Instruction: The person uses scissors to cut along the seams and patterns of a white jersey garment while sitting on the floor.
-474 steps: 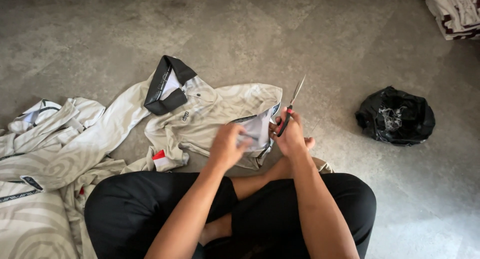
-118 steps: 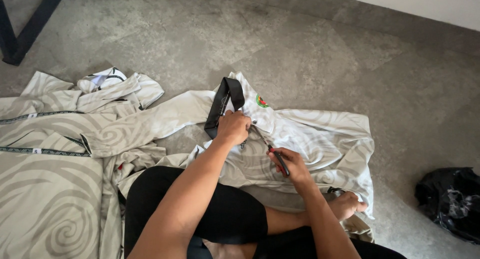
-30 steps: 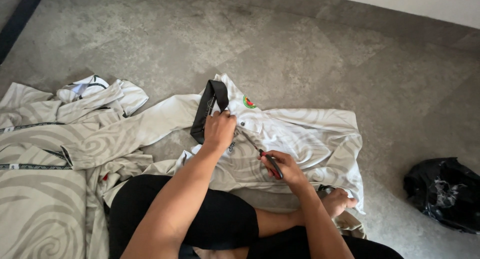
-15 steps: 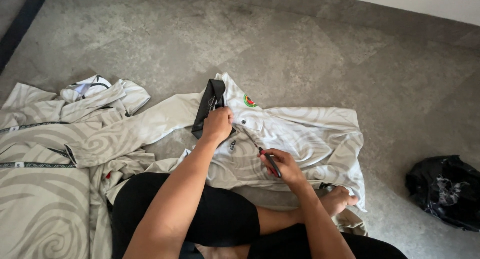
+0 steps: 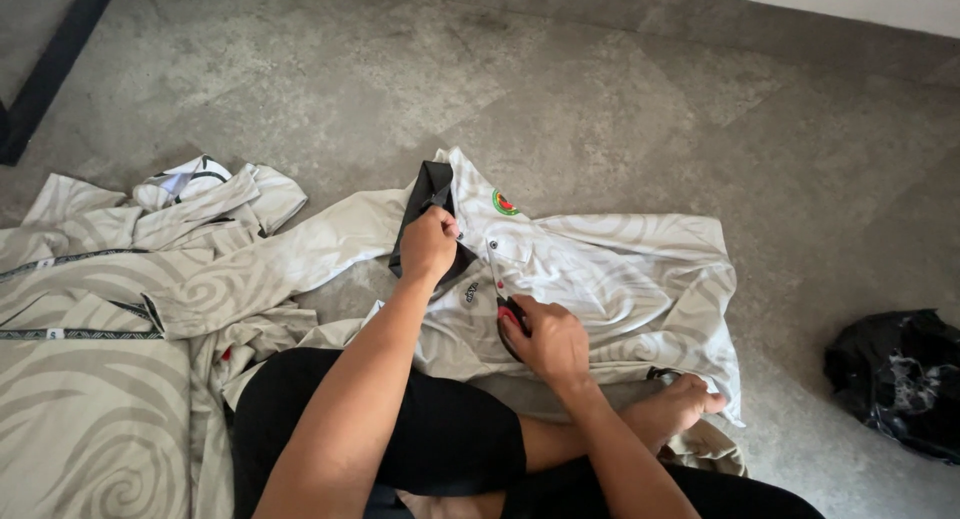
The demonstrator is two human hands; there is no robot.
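A: Grey concrete floor filled the upper half of the head view, with a pale wall strip along the top edge beyond the shirt. Person sat cross-legged on it.

B: Position of the garment?

A: White polo shirt with a faint swirl print lay spread flat on the floor, directly in front of the person's legs. Its black collar was at the shirt's upper left corner, a round red-and-green badge just right of the collar.

B: Hands?

A: Left hand was clenched on the black collar, pinching it up off the shirt. Right hand rested on the shirt's chest, just below the button placket, fingers curled around small scissors with a red and black handle; the thin blades pointed up along the placket. Whether the blades were apart could not be read.

B: Anything else around the shirt?

A: Pile of similar swirl-print garments lay left of the shirt, touching its sleeve. Black plastic bag sat well to the right of the shirt. Bare foot rested on the shirt's lower right edge.
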